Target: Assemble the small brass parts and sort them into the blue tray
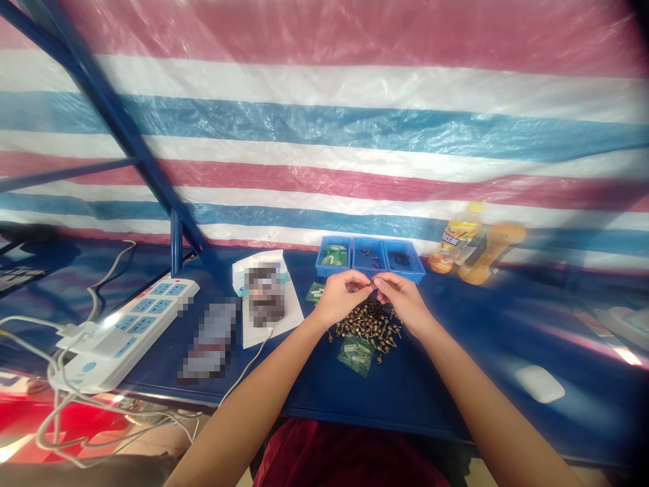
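Observation:
My left hand [343, 296] and my right hand [404, 299] meet above a pile of brass-coloured screws [366, 326] on the blue table. Both are closed in a pinch, fingertips almost touching, around something small and dark that I cannot make out. A clear green-tinted packet [356, 356] with pale pieces inside lies at the near edge of the pile. Another such packet [314, 292] is beside my left hand. Just beyond my hands stand three blue bins: the left bin [320, 254] holds green packets, the middle bin [361, 264] a few small screws, the right bin [414, 276] dark small parts.
A white power strip [152, 331] with cables lies left, near a blurred-out flat object [210, 341] and a white sheet [291, 308]. Two drink bottles, one yellow-capped [453, 243] and one orange [489, 253], stand back right. A white case [540, 384] lies right.

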`<state>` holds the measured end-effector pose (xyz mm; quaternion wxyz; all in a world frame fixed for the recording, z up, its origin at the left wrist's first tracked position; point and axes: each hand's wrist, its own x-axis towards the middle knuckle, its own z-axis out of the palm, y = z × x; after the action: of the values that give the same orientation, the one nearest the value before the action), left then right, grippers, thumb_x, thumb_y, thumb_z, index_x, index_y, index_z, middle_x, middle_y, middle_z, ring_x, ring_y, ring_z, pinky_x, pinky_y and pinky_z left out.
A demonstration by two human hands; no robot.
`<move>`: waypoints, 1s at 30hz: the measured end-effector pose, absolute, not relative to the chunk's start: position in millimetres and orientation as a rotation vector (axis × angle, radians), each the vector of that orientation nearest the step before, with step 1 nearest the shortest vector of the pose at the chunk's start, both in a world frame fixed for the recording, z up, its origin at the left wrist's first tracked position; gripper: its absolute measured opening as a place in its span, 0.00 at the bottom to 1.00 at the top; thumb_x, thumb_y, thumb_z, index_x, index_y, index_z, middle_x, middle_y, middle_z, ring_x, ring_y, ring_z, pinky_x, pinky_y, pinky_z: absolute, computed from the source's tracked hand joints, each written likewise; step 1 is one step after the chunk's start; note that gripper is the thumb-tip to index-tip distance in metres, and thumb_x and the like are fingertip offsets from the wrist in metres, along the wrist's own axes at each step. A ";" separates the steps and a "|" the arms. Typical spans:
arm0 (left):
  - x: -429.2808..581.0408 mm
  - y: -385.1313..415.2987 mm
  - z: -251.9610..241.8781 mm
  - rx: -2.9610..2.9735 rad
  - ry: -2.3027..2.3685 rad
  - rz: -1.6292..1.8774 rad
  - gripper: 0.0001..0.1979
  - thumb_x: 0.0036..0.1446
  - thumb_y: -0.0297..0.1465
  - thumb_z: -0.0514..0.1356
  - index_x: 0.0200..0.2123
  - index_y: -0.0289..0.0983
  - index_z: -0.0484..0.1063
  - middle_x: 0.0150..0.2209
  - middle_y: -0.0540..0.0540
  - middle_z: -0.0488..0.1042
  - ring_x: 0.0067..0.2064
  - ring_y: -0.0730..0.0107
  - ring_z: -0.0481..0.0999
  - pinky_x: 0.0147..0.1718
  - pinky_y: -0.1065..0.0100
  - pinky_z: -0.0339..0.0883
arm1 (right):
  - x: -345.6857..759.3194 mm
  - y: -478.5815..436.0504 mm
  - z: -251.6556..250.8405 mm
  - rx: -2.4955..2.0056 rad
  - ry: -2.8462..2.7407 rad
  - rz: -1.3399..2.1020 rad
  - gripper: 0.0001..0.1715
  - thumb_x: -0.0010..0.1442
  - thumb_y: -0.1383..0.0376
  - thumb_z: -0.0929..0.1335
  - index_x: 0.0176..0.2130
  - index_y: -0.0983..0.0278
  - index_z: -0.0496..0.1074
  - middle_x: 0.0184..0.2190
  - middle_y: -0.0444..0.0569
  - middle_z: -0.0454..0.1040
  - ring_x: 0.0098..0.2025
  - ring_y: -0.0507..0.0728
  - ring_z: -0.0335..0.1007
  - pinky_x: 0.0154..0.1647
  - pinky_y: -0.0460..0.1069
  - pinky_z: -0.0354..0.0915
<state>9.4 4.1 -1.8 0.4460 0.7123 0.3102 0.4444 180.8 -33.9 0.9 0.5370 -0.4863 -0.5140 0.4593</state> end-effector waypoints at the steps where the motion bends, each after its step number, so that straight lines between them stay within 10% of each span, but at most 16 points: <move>1: 9.6 3.7 -1.5 1.772 0.769 1.106 0.11 0.55 0.37 0.66 0.36 0.34 0.76 0.37 0.43 0.79 0.38 0.68 0.78 0.41 0.67 0.73 | 180.1 -34.1 1.1 -1.164 -1.229 1.076 0.21 0.54 0.49 0.73 0.37 0.63 0.76 0.26 0.44 0.71 0.27 0.51 0.63 0.30 0.48 0.61; 30: 9.4 -2.6 5.5 2.046 0.897 1.169 0.06 0.58 0.31 0.60 0.33 0.38 0.78 0.33 0.48 0.81 0.35 0.68 0.78 0.40 0.68 0.71 | 180.7 -32.7 -5.7 -1.246 -1.418 0.973 0.25 0.61 0.44 0.67 0.28 0.62 0.70 0.24 0.44 0.70 0.27 0.53 0.64 0.32 0.49 0.61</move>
<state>9.4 -2.6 5.5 0.3052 0.7726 0.3390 0.4416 180.7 -32.7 -5.7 0.4873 -0.5124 -0.5830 0.4001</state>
